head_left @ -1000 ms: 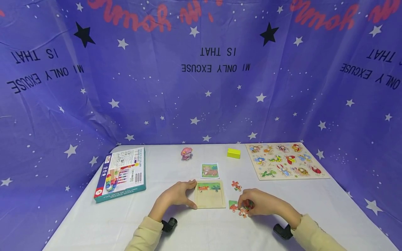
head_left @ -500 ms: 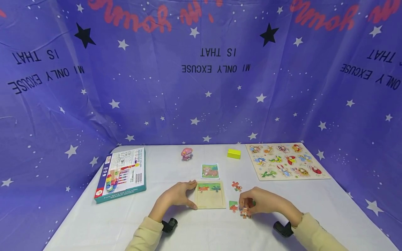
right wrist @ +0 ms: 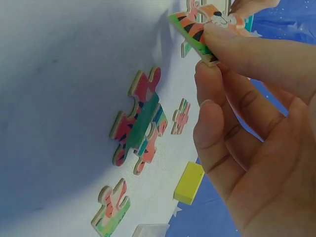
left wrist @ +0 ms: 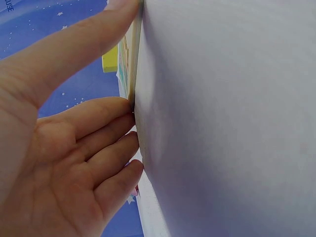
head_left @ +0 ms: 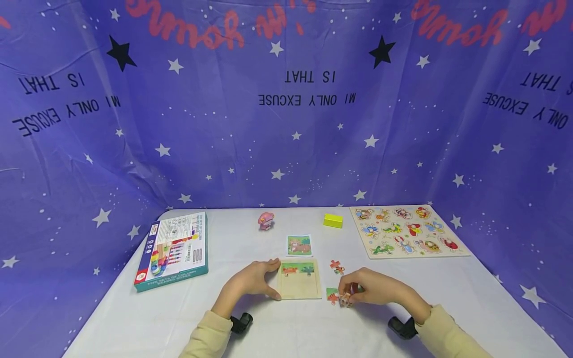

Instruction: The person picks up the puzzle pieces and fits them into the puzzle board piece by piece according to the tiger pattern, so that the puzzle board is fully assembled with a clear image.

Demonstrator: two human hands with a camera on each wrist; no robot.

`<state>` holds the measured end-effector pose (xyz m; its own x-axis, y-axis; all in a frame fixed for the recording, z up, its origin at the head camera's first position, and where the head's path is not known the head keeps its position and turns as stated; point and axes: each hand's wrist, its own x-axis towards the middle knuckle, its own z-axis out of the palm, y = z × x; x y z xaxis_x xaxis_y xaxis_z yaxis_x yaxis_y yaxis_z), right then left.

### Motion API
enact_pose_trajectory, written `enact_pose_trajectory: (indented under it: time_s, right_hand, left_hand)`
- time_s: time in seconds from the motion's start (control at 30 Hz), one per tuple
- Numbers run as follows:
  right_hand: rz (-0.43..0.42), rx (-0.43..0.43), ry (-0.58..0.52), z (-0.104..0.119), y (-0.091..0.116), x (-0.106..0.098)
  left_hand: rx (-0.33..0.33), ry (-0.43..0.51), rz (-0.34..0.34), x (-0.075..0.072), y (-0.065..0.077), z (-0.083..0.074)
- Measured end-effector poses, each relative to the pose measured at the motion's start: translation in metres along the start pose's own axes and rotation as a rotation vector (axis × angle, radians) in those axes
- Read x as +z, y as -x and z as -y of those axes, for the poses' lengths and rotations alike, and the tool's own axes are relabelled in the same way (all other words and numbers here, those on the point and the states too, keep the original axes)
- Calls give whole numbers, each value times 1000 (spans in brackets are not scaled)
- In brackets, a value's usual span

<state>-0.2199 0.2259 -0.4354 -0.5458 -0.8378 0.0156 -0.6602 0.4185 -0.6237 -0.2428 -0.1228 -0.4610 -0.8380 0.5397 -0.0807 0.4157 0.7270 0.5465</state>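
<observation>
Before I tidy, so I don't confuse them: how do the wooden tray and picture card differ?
The wooden tray is larger than the picture card. The tray is mostly bare, coloured only along its far side; the card's picture nearly fills it. The left hand touches the tray, not the card. Both show some green.

Square wooden puzzle tray (head_left: 300,288) lying flat, orange-and-green pieces (head_left: 291,269) fitted along its far side. A tiger-striped piece (right wrist: 190,27), tilted, is pinched in the right fingers (right wrist: 210,81); loose pieces (right wrist: 143,118) lie right of the tray.
</observation>
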Motion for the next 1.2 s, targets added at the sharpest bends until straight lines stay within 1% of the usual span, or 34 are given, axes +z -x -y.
enact_pose_trajectory:
  time_s: [0.33, 0.57, 0.7, 0.9, 1.07, 1.2]
  right_hand:
    - [-33, -37, 12, -1, -7, 6]
    - [-63, 36, 11, -2, -16, 10]
    - [-87, 53, 4, -2, -23, 12]
    - [-113, 45, -17, 0, -33, 17]
    - [-143, 7, -38, 0, -42, 21]
    - [-167, 22, -44, 0, -50, 23]
  left_hand:
    - [5, 0, -3, 1, 0, 0]
    - [11, 0, -3, 0, 0, 1]
    - [13, 0, -3, 0, 0, 1]
    - [16, 1, -5, 1, -1, 1]
    - [11, 2, -5, 1, 0, 1]
    - [14, 1, -7, 1, 0, 1]
